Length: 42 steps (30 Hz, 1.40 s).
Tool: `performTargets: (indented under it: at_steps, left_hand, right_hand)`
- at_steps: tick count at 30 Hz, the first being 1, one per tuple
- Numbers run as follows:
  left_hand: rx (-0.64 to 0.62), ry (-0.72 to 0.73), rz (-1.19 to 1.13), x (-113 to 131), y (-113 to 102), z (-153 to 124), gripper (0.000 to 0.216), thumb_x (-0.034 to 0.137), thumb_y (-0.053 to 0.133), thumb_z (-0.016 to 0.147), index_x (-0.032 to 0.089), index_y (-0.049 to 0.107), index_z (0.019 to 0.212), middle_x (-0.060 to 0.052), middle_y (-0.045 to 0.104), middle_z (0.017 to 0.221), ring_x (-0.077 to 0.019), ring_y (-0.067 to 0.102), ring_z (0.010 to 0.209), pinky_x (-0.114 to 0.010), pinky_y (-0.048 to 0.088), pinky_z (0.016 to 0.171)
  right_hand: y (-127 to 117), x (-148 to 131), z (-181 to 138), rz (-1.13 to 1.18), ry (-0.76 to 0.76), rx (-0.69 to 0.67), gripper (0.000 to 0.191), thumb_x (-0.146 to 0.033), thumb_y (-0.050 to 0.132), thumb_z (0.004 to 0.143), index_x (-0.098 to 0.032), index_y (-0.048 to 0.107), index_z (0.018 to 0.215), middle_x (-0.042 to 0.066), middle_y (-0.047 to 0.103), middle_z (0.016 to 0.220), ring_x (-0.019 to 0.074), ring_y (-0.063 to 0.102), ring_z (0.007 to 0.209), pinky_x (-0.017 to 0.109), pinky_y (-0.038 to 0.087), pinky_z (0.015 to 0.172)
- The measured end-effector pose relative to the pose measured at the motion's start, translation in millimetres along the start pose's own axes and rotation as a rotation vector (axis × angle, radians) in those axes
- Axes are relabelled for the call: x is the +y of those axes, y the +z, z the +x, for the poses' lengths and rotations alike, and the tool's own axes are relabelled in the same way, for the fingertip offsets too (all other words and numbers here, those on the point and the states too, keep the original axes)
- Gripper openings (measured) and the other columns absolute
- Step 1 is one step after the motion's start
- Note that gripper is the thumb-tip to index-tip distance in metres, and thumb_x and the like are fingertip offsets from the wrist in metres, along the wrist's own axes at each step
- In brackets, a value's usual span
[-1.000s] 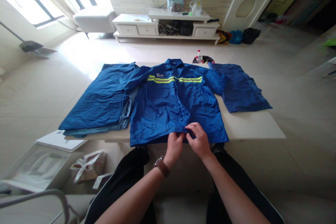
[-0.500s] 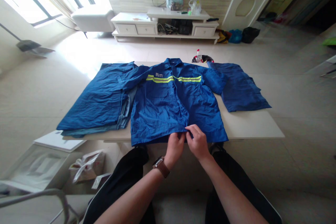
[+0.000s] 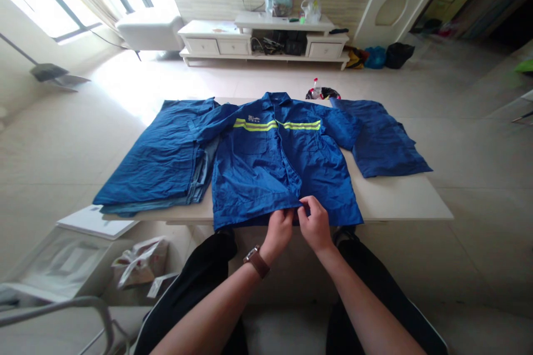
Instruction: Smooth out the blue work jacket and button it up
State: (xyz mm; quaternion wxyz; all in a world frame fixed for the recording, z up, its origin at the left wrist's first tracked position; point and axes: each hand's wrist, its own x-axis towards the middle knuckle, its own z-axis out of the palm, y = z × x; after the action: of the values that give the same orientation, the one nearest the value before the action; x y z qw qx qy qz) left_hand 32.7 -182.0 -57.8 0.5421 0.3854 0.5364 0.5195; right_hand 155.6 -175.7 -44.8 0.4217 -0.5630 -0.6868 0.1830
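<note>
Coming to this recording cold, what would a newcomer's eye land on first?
Most striking is the blue jacket spread mid-table, with a yellow-green and grey reflective band across its chest. Next come the left hand and right hand at its near hem, the right pinching the edge. Blue cloth flanks it: a larger stack to the left, a smaller pile to the right.

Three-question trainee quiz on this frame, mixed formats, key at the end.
1. True or false: the left hand and the right hand are both at the lower hem of the blue jacket.
2. The yellow-edged stripe crosses the jacket's: a) collar b) chest c) hem?
3. Fill in: the watch is on the person's ____ wrist.

Key: 1. True. 2. b. 3. Left.
</note>
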Motion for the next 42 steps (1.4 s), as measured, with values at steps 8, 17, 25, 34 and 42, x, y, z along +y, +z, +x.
performTargets:
  at_steps: [8,17,25,34,42]
  left_hand:
    - [0.003,-0.207,-0.214,-14.0,1.7,10.9,0.031,0.043,0.077,0.069,0.018,0.059,0.06,-0.002,0.061,0.059,-0.0149,0.054,0.06,-0.03,0.045,0.064]
    - [0.004,-0.315,-0.355,-15.6,0.3,11.8,0.029,0.037,0.081,0.058,0.017,0.061,0.065,-0.001,0.063,0.064,-0.0133,0.054,0.061,-0.03,0.047,0.065]
    - [-0.059,-0.344,-0.342,-6.1,-0.4,6.3,0.025,0.036,0.083,0.065,0.013,0.073,0.068,-0.006,0.071,0.07,-0.017,0.064,0.068,-0.031,0.051,0.074]
    - [-0.08,-0.394,-0.489,2.4,0.7,-0.7,0.034,0.047,0.075,0.067,0.015,0.073,0.078,-0.008,0.075,0.079,-0.0218,0.069,0.075,-0.033,0.053,0.07]
    - [0.229,-0.572,-0.464,-10.7,6.9,-3.8,0.018,0.033,0.069,0.081,0.016,0.063,0.082,-0.004,0.07,0.071,-0.0155,0.065,0.057,-0.027,0.048,0.057]
  right_hand:
    - [2.5,5.9,5.2,0.316,0.245,-0.061,0.013,-0.027,0.058,0.089,-0.021,0.068,0.093,0.007,0.075,0.086,0.0229,0.071,0.077,0.032,0.057,0.071]
    - [7.4,17.1,9.9,0.602,0.4,-0.129,0.019,-0.036,0.073,0.078,-0.021,0.069,0.088,0.006,0.077,0.081,0.0224,0.072,0.073,0.032,0.058,0.067]
    - [4.8,11.7,5.2,0.424,0.353,-0.055,0.014,-0.031,0.066,0.083,-0.021,0.07,0.092,0.007,0.075,0.086,0.0227,0.071,0.076,0.033,0.059,0.069]
    - [-2.2,15.5,11.4,0.552,0.364,-0.172,0.025,-0.022,0.063,0.065,-0.02,0.068,0.089,0.004,0.073,0.085,0.0199,0.068,0.078,0.032,0.058,0.074]
    - [-8.9,14.2,12.7,0.489,0.381,-0.171,0.015,-0.023,0.063,0.067,-0.02,0.069,0.08,0.002,0.069,0.075,0.0191,0.063,0.07,0.031,0.051,0.067]
